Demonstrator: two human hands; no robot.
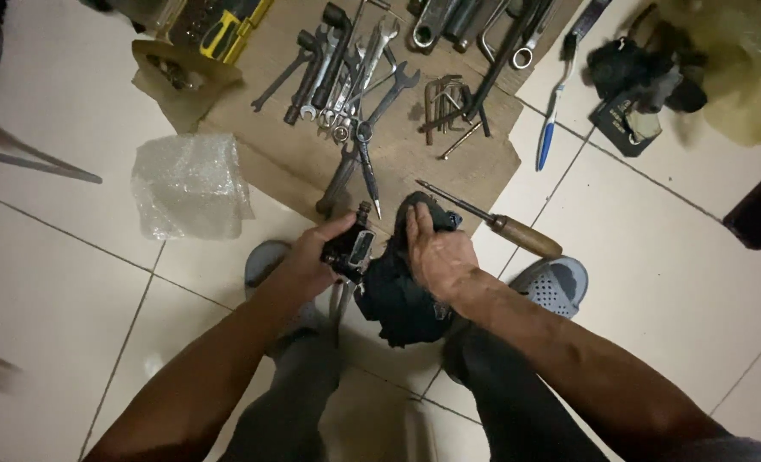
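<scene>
our forearms reach fwd from the bottom edge, above dark trousers and two grey perforated clogs (554, 285) on the pale tiled floor (671, 282). left hand (316, 255) has its grip closed round a small black-and-silver metal mechanical part (352, 248), thumb on top, held just above the floor betw. our feet. right hand (436, 252) is pressed on a dark crumpled rag (397, 295), fingers curled over its top; rag touches the part. just beyond lies a wooden-handled screwdriver (491, 221), tip near the rag. a flat brown cardboard sheet (406, 162) carries a spread of steel wrenches (346, 73), hex keys and pliers. clear bubble-wrap bundle (190, 184) sits to the left, a blue-and-white toothbrush (553, 103) to the right.
</scene>
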